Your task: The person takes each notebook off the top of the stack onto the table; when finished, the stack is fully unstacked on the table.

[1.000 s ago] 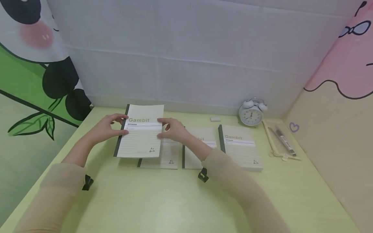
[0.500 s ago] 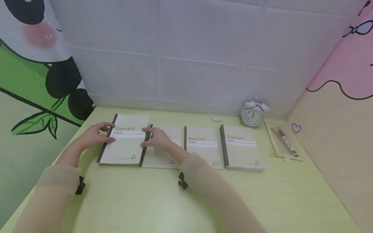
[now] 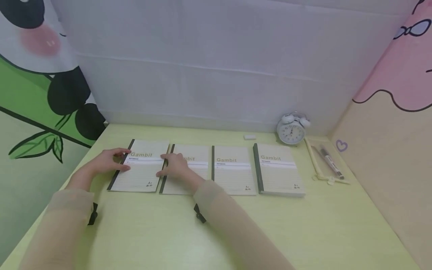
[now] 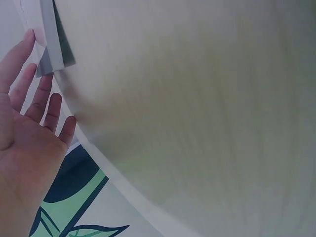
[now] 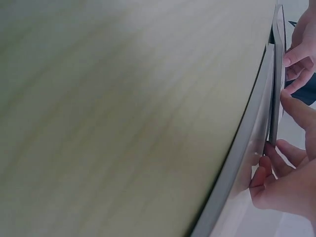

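Note:
A pale Gambit notebook point(image 3: 137, 176) with a dark spine lies at the left end of a row, low over the table. My left hand point(image 3: 104, 160) holds its spine side, and my right hand point(image 3: 176, 167) grips its right edge. In the left wrist view, the fingers of my left hand point(image 4: 34, 133) reach along the notebook's spine point(image 4: 51, 39). The right wrist view has my right hand point(image 5: 289, 182) at the notebook's edge, which sits slightly above the neighbouring notebook point(image 5: 237, 173). That second notebook point(image 3: 183, 185) is partly covered by my right hand.
Farther right lie a third notebook point(image 3: 233, 180) and a thicker stack of notebooks point(image 3: 280, 176). Behind them are a white eraser point(image 3: 249, 137) and an alarm clock point(image 3: 291, 131). A clear pouch point(image 3: 317, 161) with a marker point(image 3: 331, 162) lies at the right edge.
Both hands have carried the notebook left and down, from above the second notebook to the row's left end. The second and third notebooks show more fully.

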